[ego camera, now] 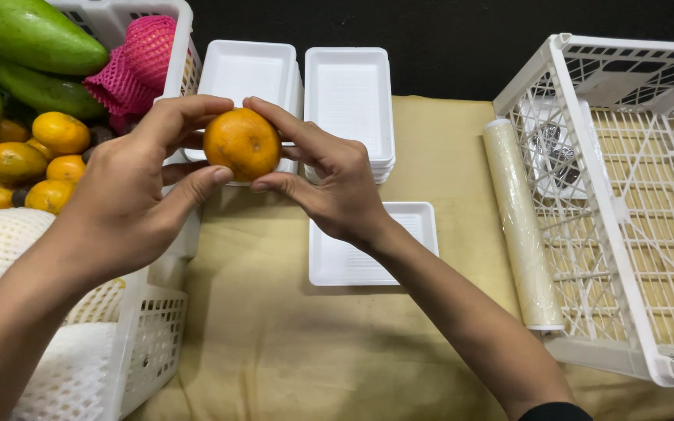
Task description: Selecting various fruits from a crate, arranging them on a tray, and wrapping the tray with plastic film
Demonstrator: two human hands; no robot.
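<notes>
Both hands — the left hand (130, 199) and the right hand (337, 183) — pinch one orange fruit (242, 143) between fingertips and thumbs, held up just above a single white tray (415, 226), tray stacks (350, 101) lying beyond it.

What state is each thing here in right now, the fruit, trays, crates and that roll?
Orange: held up by both hands.
Left hand: gripping orange.
Right hand: gripping orange.
Single tray: empty, flat on cloth.
Tray stacks: nested, empty on top.
Right crate: tilted, nearly empty.
Film roll: lying against that crate.
Left crate: full of fruit.
</notes>
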